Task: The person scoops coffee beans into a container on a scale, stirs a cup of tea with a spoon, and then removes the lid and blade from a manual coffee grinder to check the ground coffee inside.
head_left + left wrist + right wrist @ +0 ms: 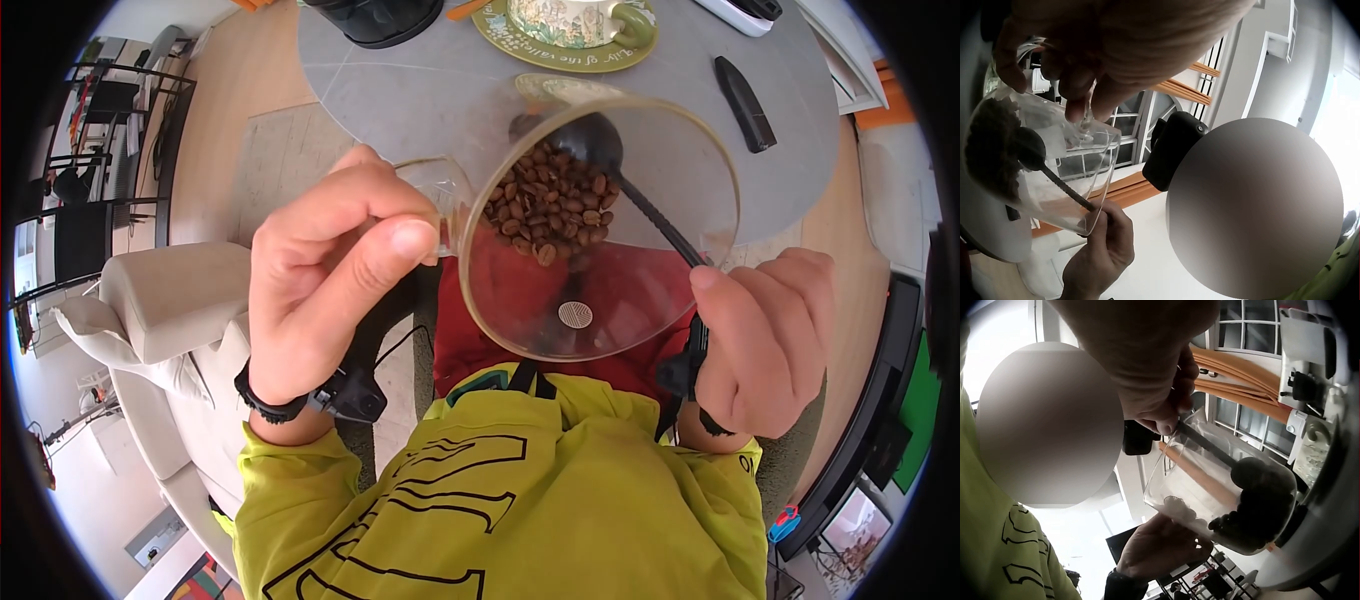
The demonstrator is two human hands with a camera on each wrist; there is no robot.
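A clear glass pitcher is held tilted above the person's lap, its wide mouth toward the head camera. My left hand grips its handle at the side, thumb and fingers together. Brown coffee beans are heaped at the far end inside the glass. Into them reaches a black spoon, whose bowl rests against the heap. My right hand pinches the end of the spoon's handle at the rim. In the right wrist view the spoon's bowl lies right beside the dark beans.
Beyond the pitcher stands a grey round table. On it are a green saucer with a patterned cup, a black elongated object and a black container. A beige sofa stands at the left.
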